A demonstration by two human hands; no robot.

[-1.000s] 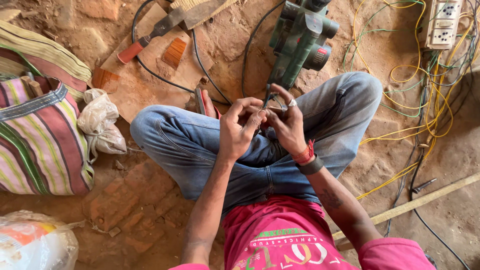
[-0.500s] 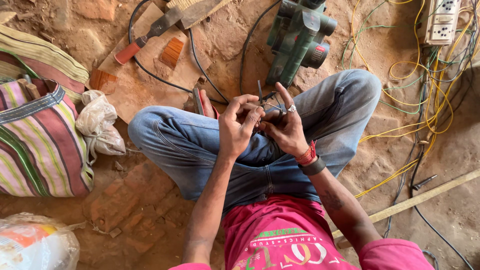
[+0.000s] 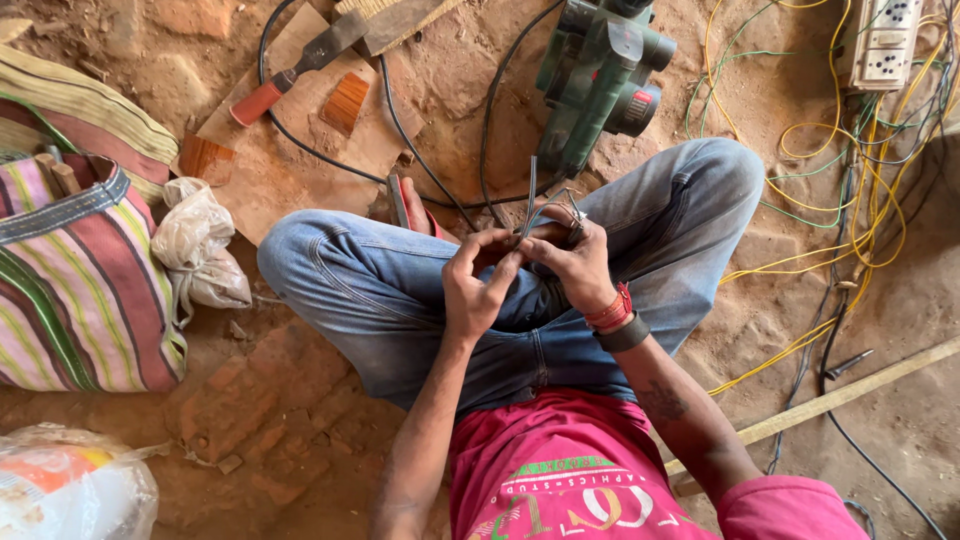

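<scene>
Above the lap, between the knees, the left hand [image 3: 478, 288] and right hand [image 3: 572, 262] pinched thin wires [image 3: 532, 188]. These looked light, springy and bendable, best gripped near their bases.

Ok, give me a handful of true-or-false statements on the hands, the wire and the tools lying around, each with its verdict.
1. Both hands meet over the lap on one thin grey wire. True.
2. The left hand rests on the striped bag. False: it pinches the wire beside the right hand.
3. The green power tool lies on the ground beyond the knees. True.
4. The chisel with the red handle is in the right hand. False: it lies on a board, untouched.
5. Yellow wires run along the ground at the person's right. True.
</scene>
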